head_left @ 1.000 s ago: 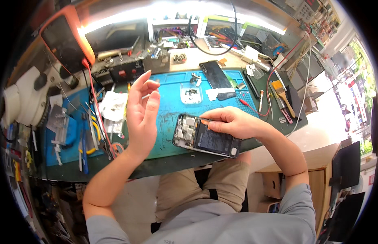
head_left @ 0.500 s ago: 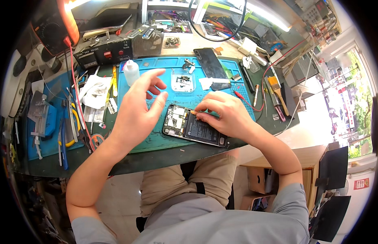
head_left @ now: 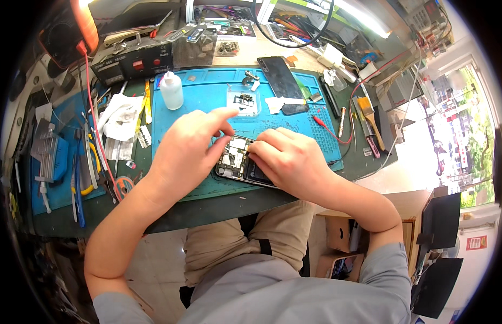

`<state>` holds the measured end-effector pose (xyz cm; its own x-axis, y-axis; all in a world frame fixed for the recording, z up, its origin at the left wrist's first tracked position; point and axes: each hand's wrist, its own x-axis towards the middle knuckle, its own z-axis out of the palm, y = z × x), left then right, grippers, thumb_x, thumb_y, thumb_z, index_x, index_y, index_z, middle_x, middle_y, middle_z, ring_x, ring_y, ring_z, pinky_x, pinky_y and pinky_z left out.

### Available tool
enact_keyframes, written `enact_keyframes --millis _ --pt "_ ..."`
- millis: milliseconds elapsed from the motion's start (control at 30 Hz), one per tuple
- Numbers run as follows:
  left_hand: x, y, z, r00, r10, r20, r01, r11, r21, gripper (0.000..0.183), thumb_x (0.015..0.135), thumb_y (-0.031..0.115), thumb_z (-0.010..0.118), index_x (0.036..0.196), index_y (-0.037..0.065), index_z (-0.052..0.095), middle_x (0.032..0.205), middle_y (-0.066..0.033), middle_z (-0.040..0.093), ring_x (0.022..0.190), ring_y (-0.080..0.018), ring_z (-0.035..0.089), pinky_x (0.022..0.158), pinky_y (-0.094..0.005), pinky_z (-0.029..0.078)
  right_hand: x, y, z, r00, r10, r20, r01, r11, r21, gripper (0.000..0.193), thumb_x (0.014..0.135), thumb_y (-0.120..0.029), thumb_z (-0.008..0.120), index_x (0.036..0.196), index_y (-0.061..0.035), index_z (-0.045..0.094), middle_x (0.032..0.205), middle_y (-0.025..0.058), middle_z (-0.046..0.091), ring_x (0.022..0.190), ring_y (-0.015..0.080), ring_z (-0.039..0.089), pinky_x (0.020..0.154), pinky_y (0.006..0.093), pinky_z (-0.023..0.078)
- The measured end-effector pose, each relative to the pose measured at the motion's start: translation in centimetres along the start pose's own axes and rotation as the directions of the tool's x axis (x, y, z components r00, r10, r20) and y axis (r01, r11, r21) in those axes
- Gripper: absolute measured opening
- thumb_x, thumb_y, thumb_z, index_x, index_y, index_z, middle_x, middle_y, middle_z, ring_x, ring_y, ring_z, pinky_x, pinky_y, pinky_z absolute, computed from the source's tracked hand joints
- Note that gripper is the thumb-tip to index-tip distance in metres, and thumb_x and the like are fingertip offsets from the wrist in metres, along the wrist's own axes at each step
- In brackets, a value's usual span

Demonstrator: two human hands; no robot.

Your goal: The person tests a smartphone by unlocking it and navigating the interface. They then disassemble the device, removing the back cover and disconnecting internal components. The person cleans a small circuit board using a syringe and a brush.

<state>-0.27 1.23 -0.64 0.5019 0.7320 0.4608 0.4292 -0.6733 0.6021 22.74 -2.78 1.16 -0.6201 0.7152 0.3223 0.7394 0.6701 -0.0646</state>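
An opened smartphone (head_left: 236,157) lies on the blue work mat, its circuit board showing at the left and a black battery (head_left: 256,174) at the right. My right hand (head_left: 288,159) covers much of the battery. Its thumb and fingers are pinched together where board and battery meet; what they hold, if anything, is hidden. At the phone's upper left end is my left hand (head_left: 189,143), index finger stretched out above the phone and thumb beside its edge. Nothing shows between those fingers. Behind the phone stands a small clear tray (head_left: 252,112) of tiny parts.
A white squeeze bottle (head_left: 171,92) stands behind my left hand. A dark phone panel (head_left: 282,81) lies on the mat (head_left: 207,186) toward the back right. Brushes (head_left: 368,114) and a red probe lead (head_left: 329,131) are at the right; pliers (head_left: 78,189) and crumpled tissue (head_left: 121,116) at the left.
My left hand has come down and right, from the air to the phone's upper left end. The right hand has shifted slightly left, its fingers now hiding the orange bit seen earlier.
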Motion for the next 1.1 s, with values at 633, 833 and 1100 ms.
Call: enact_keyframes --millis 633,833,1100 --pt "0.6 2.7 2.4 0.947 0.272 0.172 -0.316 0.884 0.345 0.066 0.080 -0.001 0.073 0.143 0.005 0.055 0.079 -0.0042 0.063 0.079 -0.0219 0.061 0.074 -0.0357 0.051 -5.0 0.8 2.2 0.895 0.249 -0.370 -0.189 0.963 0.192 0.012 0.085 -0.007 0.071 0.096 -0.0046 0.070 0.096 0.0069 0.068 0.085 0.0255 0.065 0.076 0.0376 0.053" --pt "1.0 5.0 2.8 0.908 0.302 0.291 -0.419 0.682 0.599 0.069 0.076 0.002 0.068 0.144 0.005 0.055 0.077 -0.0020 0.055 0.076 -0.0171 0.057 0.072 -0.0324 0.050 -5.4 1.0 2.4 0.883 0.247 -0.399 -0.167 0.960 0.226 0.011 0.085 -0.009 0.071 0.095 -0.0040 0.069 0.098 0.0074 0.067 0.088 0.0254 0.064 0.078 0.0381 0.052" --pt "0.8 6.4 4.0 0.903 0.288 0.319 -0.429 0.552 0.715 0.063 0.080 0.003 0.066 0.142 0.006 0.057 0.080 -0.0009 0.054 0.077 -0.0150 0.057 0.072 -0.0303 0.048 -5.6 1.0 2.6 0.873 0.263 -0.412 -0.175 0.955 0.239 0.010 0.087 -0.012 0.070 0.092 -0.0033 0.067 0.098 0.0076 0.066 0.089 0.0252 0.064 0.077 0.0382 0.052"
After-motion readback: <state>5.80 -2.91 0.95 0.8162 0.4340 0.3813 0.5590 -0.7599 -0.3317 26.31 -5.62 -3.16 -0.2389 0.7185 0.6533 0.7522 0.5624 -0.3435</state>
